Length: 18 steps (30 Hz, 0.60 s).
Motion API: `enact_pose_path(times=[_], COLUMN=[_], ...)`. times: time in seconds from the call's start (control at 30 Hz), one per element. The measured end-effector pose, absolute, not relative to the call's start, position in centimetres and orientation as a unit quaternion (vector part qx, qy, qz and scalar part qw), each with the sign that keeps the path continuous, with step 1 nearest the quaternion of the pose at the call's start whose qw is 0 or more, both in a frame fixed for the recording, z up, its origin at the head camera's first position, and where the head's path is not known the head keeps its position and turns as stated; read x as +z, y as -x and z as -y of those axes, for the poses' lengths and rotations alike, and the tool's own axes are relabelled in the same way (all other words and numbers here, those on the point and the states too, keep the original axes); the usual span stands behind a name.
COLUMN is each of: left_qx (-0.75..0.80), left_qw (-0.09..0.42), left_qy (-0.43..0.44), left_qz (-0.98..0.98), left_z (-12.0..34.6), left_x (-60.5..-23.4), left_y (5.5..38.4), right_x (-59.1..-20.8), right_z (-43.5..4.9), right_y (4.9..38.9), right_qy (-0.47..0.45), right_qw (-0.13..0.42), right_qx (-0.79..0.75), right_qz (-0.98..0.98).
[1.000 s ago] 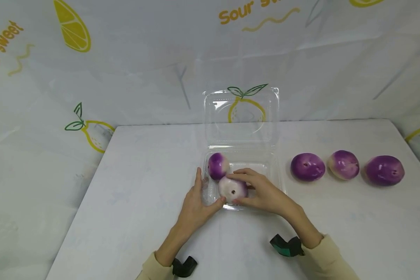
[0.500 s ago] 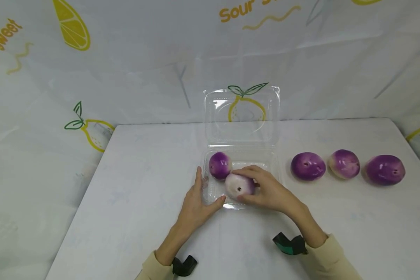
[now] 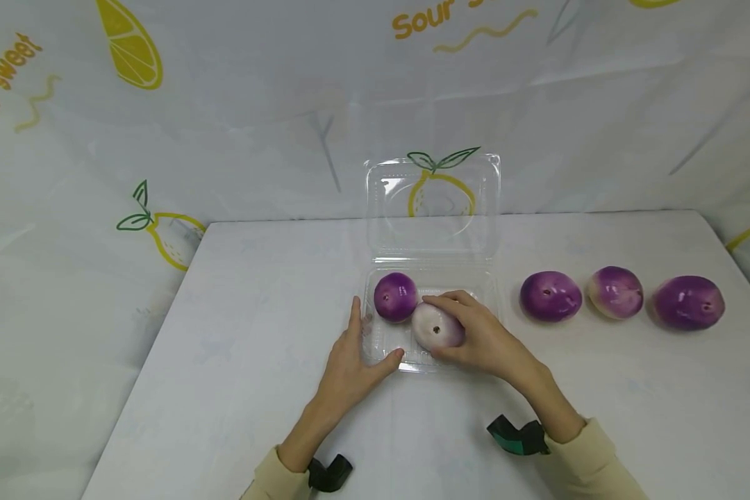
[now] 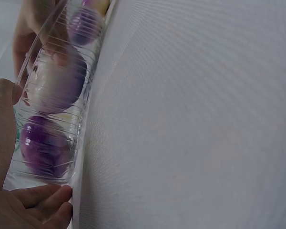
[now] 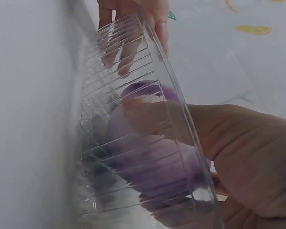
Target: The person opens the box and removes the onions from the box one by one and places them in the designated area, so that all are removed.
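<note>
A clear plastic clamshell box [image 3: 384,347] stands with its lid [image 3: 434,239] raised behind it. Inside, at the back left, lies a glossy purple turnip-like vegetable [image 3: 395,297]. Beside it, at the front right, sits a paler purple-and-white one [image 3: 434,330]. My right hand [image 3: 484,340] grips this pale vegetable from the right; the right wrist view shows my thumb [image 5: 152,117] on it through the ribbed wall. My left hand [image 3: 350,368] lies along the box's left side, index finger straight, thumb out at the front rim.
Three more glossy vegetables lie in a row to the box's right: a purple one [image 3: 551,296], a pale-ended one [image 3: 615,293] and a dark purple one [image 3: 688,303]. The white table [image 3: 256,312] meets a lemon-printed cloth [image 3: 256,104] behind the lid.
My right hand has shifted the pale vegetable right and slightly back inside the box. The purple one beside it has rolled slightly to the right. My left hand has stayed put.
</note>
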<state>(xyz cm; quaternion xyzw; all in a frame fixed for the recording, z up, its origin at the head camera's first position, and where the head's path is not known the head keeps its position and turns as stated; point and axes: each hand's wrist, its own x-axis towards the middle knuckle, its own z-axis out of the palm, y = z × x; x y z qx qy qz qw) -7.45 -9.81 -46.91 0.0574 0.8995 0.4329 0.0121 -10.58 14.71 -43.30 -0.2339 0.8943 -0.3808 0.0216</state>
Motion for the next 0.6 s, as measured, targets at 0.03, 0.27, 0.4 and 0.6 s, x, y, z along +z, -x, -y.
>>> enact_pose_path(times=[0.03, 0.27, 0.4, 0.6], left_qx=[0.432, 0.432, 0.434, 0.432], left_qw=[0.013, 0.015, 0.016, 0.024], left_qy=[-0.056, -0.051, -0.053, -0.042], left_qz=[-0.9, -0.9, -0.899, -0.901], left_z=[9.8, 9.8, 9.8, 9.7], left_x=[-46.9, -46.9, -46.8, -46.7], left_y=[7.4, 7.4, 7.4, 7.5], right_x=[-43.3, -42.4, -41.9, -41.9], right_z=[-14.7, -15.2, -15.7, -16.5], right_y=[10.5, 10.1, 9.7, 9.2], right_qy=[0.232, 0.211, 0.201, 0.202], right_qw=[0.018, 0.002, -0.009, -0.043], right_qx=[-0.38, -0.393, -0.399, -0.403], right_qz=[-0.895, -0.895, -0.894, -0.891])
